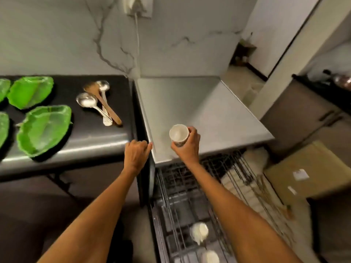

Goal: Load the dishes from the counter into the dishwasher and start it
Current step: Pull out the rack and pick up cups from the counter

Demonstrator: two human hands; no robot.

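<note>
My right hand (187, 147) grips a white cup (179, 134) with a patterned outside, held above the front edge of the dishwasher's steel top (199, 111). Its mouth faces up toward me. My left hand (136, 153) rests closed on the front left corner of that top, holding nothing else. Below, the wire rack (190, 202) is pulled out, with two white cups (199, 232) standing in it. On the dark counter (91, 137) at the left lie several green leaf-shaped plates (44, 128) and a bunch of metal ladles with a wooden spoon (100, 103).
A cardboard box (303, 171) stands on the floor to the right of the rack. White items (247, 175) sit at the rack's right side. A marbled wall and a hanging cord (137, 40) are behind the counter. A dark cabinet stands at far right.
</note>
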